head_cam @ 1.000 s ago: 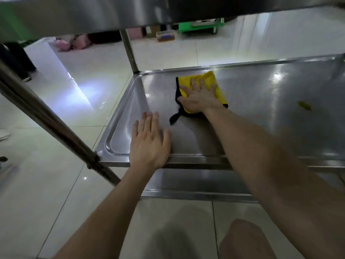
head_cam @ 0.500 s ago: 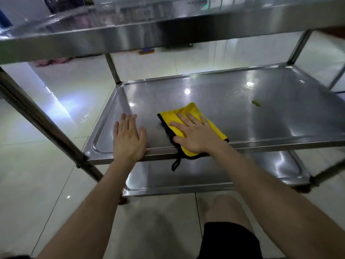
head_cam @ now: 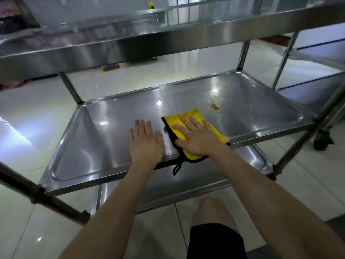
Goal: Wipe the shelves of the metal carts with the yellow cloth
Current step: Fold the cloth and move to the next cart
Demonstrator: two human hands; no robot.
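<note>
Your left hand (head_cam: 146,141) lay flat, fingers straight, at the front edge of the middle shelf (head_cam: 93,146), probably to brace you. Your right hand (head_cam: 196,139) pressed the yellow cloth (head_cam: 194,114) flat at that shelf's front edge, fingers spread, holding nothing. The stain (head_cam: 214,107) sat farther back.

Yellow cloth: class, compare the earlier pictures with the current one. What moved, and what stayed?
The yellow cloth, under the right hand, came from the far left corner of the middle shelf to its near edge, then slid right toward the yellowish spot. The left hand shifted right along that edge. Unchanged: both hands flat, nothing gripped or released; spot unwiped.
</note>
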